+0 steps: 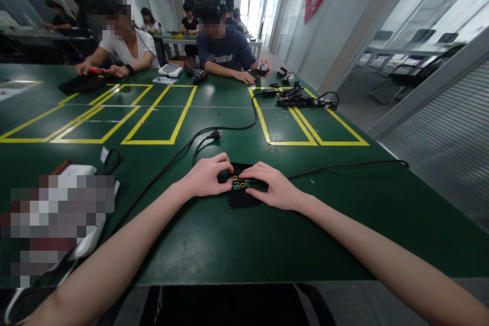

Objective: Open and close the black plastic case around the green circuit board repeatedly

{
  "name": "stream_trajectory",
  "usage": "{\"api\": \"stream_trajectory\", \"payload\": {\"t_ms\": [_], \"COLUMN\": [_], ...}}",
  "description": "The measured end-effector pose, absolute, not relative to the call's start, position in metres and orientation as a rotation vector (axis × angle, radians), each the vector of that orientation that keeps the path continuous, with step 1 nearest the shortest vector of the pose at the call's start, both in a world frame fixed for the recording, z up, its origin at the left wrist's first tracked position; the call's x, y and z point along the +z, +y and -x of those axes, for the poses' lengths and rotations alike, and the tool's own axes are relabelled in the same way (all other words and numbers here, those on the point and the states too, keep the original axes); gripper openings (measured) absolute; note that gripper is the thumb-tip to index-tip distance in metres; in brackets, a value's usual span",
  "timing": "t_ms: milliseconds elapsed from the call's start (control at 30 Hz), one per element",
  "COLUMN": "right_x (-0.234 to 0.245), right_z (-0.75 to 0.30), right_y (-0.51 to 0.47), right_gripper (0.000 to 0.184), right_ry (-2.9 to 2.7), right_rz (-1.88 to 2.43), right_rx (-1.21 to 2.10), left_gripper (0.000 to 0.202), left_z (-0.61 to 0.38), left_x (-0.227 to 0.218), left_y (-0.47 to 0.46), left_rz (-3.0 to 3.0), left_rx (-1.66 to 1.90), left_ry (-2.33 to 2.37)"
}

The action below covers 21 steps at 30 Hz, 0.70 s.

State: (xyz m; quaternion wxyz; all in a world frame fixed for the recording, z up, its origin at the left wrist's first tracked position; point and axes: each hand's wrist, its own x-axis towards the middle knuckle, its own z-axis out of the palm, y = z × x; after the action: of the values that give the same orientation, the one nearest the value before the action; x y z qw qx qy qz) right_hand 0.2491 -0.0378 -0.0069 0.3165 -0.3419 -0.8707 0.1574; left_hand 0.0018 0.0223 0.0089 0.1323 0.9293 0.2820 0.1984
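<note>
A small black box-like device point(240, 198) lies on the green table point(214, 244) in front of me, with a green circuit board and orange parts point(239, 183) showing at its top. My left hand point(208, 177) grips its left side with fingers curled. My right hand point(272, 184) rests on its right side, fingers closed over the board's edge. A black cable point(344, 166) runs from the device to the right. A black power cord with plug point(216, 135) lies just beyond my hands.
Yellow taped rectangles point(160, 112) mark the table. Two people sit at the far edge with tools and a white device point(170, 70). A pile of black cables and tools point(301, 99) lies at right. A white object point(78, 169) and a blurred patch sit at my left.
</note>
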Motion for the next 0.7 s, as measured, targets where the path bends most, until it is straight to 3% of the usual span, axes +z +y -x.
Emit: {"api": "stream_trajectory", "payload": {"t_ms": [300,700], "right_x": [-0.006,-0.009], "right_z": [-0.239,-0.239], "right_y": [-0.040,-0.027], "right_gripper": [0.036,0.028], "right_ry": [-2.242,-2.210], "right_rz": [0.974,1.019], "right_rx": [0.410,0.278], "left_gripper": [0.018,0.021], "left_z": [0.000,0.004], "left_x": [0.010,0.005], "left_y": [0.029,0.034], "left_rz": [-2.630,-2.474], "left_rx": [0.480,0.518], "left_ry": [0.949,0.995]}}
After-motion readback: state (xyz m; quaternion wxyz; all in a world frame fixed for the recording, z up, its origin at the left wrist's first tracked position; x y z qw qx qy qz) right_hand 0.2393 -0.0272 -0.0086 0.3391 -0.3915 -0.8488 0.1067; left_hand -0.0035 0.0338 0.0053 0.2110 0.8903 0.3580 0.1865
